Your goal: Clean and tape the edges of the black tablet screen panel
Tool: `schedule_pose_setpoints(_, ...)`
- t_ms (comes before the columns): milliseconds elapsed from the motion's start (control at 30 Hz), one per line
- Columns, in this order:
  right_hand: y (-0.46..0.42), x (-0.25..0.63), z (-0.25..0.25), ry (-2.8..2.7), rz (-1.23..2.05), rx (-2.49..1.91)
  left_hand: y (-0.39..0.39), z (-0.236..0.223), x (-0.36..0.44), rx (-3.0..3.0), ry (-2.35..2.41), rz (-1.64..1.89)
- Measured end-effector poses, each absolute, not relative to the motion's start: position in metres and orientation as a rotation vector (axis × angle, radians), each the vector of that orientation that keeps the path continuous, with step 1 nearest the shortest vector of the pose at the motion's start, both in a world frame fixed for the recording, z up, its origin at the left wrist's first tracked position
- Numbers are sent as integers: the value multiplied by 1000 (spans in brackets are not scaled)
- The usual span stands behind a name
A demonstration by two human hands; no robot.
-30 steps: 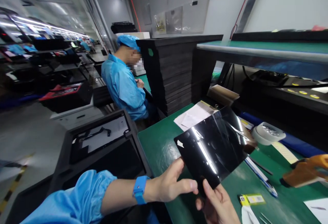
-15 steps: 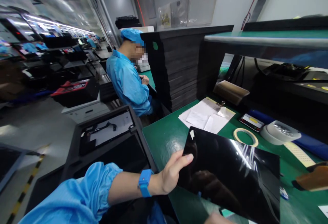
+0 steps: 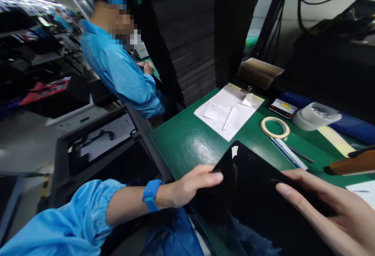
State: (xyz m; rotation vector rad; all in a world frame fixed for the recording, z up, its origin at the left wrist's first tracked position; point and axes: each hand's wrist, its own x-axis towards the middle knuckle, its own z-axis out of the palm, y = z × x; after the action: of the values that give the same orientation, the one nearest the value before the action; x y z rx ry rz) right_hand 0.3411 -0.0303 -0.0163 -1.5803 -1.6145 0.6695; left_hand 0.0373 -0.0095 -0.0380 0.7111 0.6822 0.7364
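A glossy black panel [image 3: 252, 205] lies low over the green table [image 3: 181, 138], with a small white mark near its far corner. My left hand [image 3: 190, 185], with a blue wristband, grips the panel's left edge, thumb on top. My right hand [image 3: 328, 209] comes in from the lower right, its fingers stretched along the panel's right side and touching its upper face.
On the table lie white papers with a pen [image 3: 228, 109], a tape ring [image 3: 274, 127], a white dish [image 3: 315, 115] and a brown tool [image 3: 351, 164]. A black foam tray [image 3: 99, 146] stands left of the table. A person in blue [image 3: 120, 68] sits behind, beside stacked black trays [image 3: 187, 41].
The panel has come down from a raised tilt to nearly flat near the table. My right hand now rests on its right side. The view has dipped downward.
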Motion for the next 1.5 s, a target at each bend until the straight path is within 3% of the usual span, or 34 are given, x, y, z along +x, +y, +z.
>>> schedule_pose_setpoints(267,-14,320,-4,-1246,1287,-1491,-1,-40,47,602,575,998)
schedule_pose_setpoints(467,-20,287,-28,-1054,1369,-1425,-1,-40,46,580,727,925)
schedule_pose_setpoints(733,-7,297,-32,-1575,1230,-1348,2,-34,45,415,843,837)
schedule_pose_setpoints(933,-11,310,-19,-1836,251,-1286,-2,-37,43,372,866,788)
schedule_pose_setpoints(1033,-10,306,-8,-1954,-22,-1225,-4,-36,44,354,839,735)
schedule_pose_setpoints(1267,-20,275,-10,-2008,37,-1148,4,-34,51,230,850,752)
schedule_pose_setpoints(1500,-60,221,-44,-2270,85,-857,19,-32,54,136,873,949)
